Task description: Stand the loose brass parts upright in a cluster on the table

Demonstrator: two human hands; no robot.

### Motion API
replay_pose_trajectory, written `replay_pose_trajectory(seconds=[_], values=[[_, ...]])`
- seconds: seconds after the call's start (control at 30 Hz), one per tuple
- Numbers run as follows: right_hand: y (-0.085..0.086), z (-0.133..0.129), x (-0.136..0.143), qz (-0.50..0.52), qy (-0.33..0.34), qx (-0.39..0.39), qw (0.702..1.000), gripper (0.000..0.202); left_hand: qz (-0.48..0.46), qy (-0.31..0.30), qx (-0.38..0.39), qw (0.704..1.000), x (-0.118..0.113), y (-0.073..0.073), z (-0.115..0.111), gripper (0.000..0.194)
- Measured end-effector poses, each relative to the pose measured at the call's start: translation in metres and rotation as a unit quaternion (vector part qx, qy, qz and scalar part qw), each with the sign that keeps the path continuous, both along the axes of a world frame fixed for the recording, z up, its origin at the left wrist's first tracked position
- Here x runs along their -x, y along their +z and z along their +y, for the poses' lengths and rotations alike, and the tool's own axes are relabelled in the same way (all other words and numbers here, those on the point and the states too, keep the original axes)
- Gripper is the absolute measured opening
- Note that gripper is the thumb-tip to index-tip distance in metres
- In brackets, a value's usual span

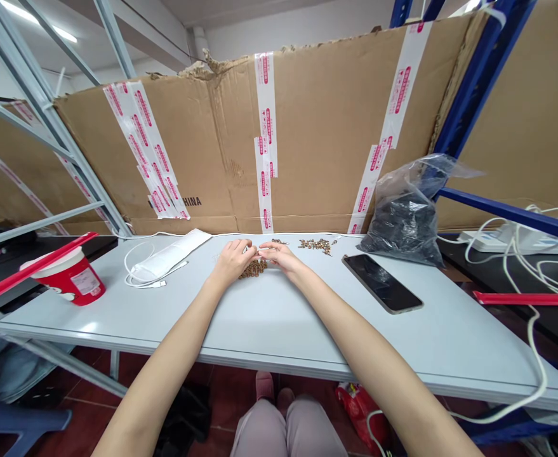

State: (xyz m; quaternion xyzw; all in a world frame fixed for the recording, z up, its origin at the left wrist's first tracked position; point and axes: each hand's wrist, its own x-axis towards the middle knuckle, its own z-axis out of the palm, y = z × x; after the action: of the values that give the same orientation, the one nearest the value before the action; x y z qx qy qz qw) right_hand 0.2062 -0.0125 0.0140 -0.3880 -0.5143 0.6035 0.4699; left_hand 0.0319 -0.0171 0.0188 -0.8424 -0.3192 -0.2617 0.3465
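My left hand (232,260) and my right hand (281,256) meet fingertip to fingertip above the far half of the white table (279,317). The fingers of each are pinched together, and whatever lies between them is too small to make out. Right below and between the hands is a heap of small brass-coloured metal pieces (252,270), partly hidden by my fingers. A looser scatter of similar brass-coloured pieces (317,245) lies beyond my right hand, to its right. A few more show just behind my right fingers.
On the left stand a red paper cup (81,279) and a white pouch (174,254) with a white cable. To the right lie a phone (382,282) and a plastic bag of black items (405,222). A taped cardboard sheet (317,139) walls the table's back edge.
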Motion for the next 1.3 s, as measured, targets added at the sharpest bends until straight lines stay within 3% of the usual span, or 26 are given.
replay_pose_trajectory(seconds=[0.77, 1.3], values=[[-0.0027, 0.0009, -0.0006, -0.003, -0.012, 0.000, 1.000, 0.030, 0.023, 0.021, -0.009, 0.999, -0.0029, -0.0022, -0.0008, 0.021], [-0.0048, 0.0014, 0.0004, 0.028, 0.004, -0.021, 0.999, 0.031, 0.060, 0.021, 0.041, 0.997, -0.0031, -0.0012, -0.0003, 0.023]])
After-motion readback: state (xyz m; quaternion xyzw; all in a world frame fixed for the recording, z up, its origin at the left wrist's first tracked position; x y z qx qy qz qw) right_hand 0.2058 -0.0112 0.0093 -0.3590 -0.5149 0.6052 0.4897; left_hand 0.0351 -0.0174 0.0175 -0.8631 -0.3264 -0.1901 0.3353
